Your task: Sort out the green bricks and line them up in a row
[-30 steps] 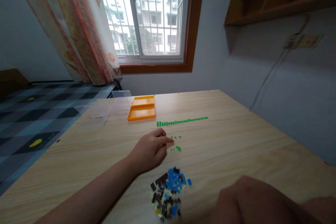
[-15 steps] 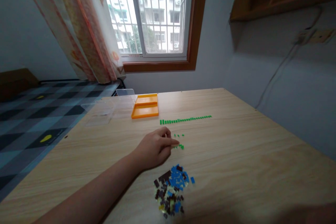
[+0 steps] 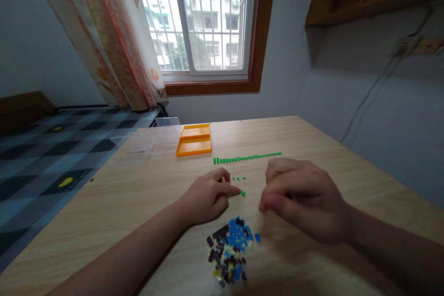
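Note:
My left hand [image 3: 208, 196] rests low on the table, its index finger stretched out and the other fingers loosely bent. That fingertip touches or nearly touches a small cluster of green toy bricks [image 3: 243, 193]. Just beyond the finger lie several tiny loose green pieces [image 3: 238, 179]. To the right, my right hand [image 3: 303, 196] hovers with fingers curled in and thumb against them; anything inside is hidden. Farther back, green bricks form a long row [image 3: 239, 159]. A mixed pile of blue, dark brown and pale bricks [image 3: 227, 254] lies nearer me, below my left hand.
An orange two-section tray [image 3: 194, 151] stands at the back of the wooden table [image 3: 360, 208]. Left of it are clear plastic containers [image 3: 137, 150]. A bed with a checked cover [image 3: 41, 157] adjoins the left side; a wall with a cable [image 3: 369, 95] is on the right.
My right hand has come into view from the lower right and is now beside the green pieces. My left hand stays in nearly the same place.

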Demonstrator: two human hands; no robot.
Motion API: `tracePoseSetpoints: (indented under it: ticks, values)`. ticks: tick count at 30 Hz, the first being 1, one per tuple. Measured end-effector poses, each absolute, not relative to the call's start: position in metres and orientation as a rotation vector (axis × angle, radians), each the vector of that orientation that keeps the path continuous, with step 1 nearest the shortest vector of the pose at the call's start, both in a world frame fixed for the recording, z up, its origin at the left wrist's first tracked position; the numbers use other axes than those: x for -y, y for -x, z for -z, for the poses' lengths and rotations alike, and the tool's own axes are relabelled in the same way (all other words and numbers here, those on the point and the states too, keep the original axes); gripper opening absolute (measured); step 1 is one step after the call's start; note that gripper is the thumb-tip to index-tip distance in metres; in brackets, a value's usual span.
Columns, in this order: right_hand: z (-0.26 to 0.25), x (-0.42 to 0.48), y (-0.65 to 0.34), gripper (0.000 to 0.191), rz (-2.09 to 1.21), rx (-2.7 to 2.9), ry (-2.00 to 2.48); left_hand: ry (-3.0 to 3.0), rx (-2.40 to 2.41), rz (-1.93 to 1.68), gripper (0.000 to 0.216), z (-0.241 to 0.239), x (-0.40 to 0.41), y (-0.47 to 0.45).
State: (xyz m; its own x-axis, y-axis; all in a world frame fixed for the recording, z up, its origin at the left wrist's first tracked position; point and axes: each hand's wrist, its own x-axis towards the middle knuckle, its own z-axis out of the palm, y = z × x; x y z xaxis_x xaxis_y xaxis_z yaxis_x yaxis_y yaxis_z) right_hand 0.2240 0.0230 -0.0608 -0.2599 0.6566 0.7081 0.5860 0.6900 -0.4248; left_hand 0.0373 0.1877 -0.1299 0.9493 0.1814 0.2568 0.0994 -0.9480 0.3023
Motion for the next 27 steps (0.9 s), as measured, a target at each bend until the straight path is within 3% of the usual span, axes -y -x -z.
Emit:
tracePoseSetpoints:
  ticks: [3, 9, 27]
  values:
    - [0.087, -0.047, -0.247, 0.023, 0.049, 2.018, 1.035, -2.806, -0.223, -0.432, 0.047, 0.131, -0.189, -0.038]
    - [0.144, -0.063, -0.268, 0.018, -0.112, 2.168, 1.212, -2.720, -0.283, -0.513, 0.040, 0.136, -0.191, -0.039]
    - [0.148, -0.065, -0.269, 0.015, -0.182, 2.245, 1.282, -2.573, -0.410, -0.582, 0.023, 0.141, -0.196, -0.042]
